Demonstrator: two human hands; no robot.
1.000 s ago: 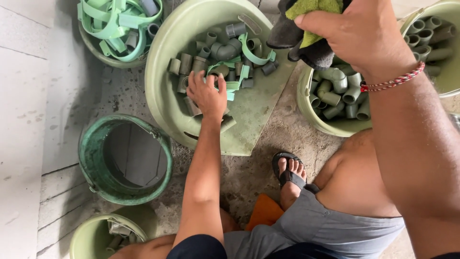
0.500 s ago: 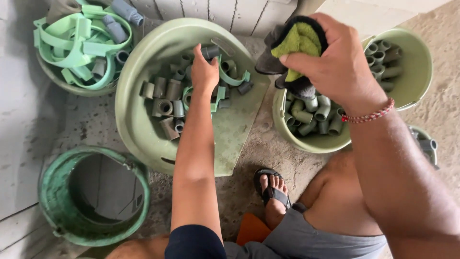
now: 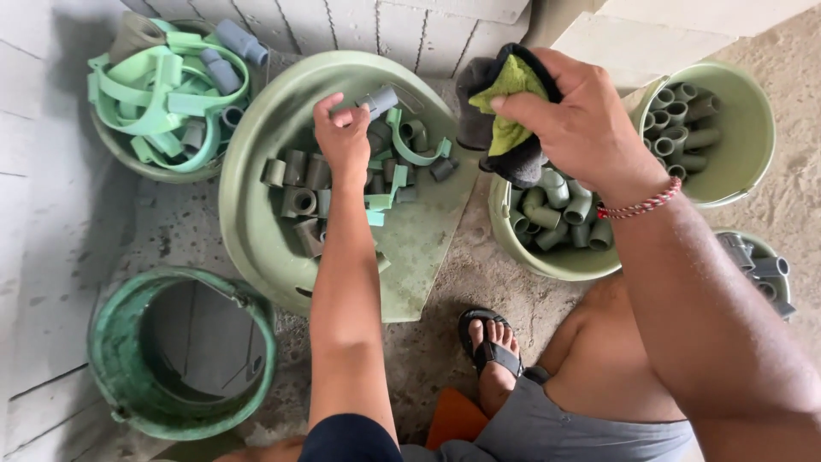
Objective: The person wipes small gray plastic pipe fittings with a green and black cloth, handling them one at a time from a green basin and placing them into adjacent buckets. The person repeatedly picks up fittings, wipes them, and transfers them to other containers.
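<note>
My left hand (image 3: pixel 342 137) reaches into a wide pale green basin (image 3: pixel 256 214) and pinches a short grey pipe fitting (image 3: pixel 379 102) by its end, lifting it above the other fittings. Several grey pipe pieces and green clips (image 3: pixel 415 150) lie in that basin. My right hand (image 3: pixel 581 120) is raised above a bucket and grips a yellow-green and dark grey cloth (image 3: pixel 505 111). A red beaded bracelet (image 3: pixel 641 204) sits on that wrist.
A bucket of grey elbow fittings (image 3: pixel 556 218) stands under the cloth. Another bucket of pipe pieces (image 3: pixel 727 128) is at the far right, a third (image 3: pixel 761 269) lower right. A bowl of green clips (image 3: pixel 162 94) sits top left. A dark green bucket (image 3: pixel 180 351) holds water. My sandalled foot (image 3: pixel 492 342) rests on concrete.
My left hand went from resting among the fittings to lifting one grey fitting at the basin's far side. The right hand with the cloth stayed raised over the bucket.
</note>
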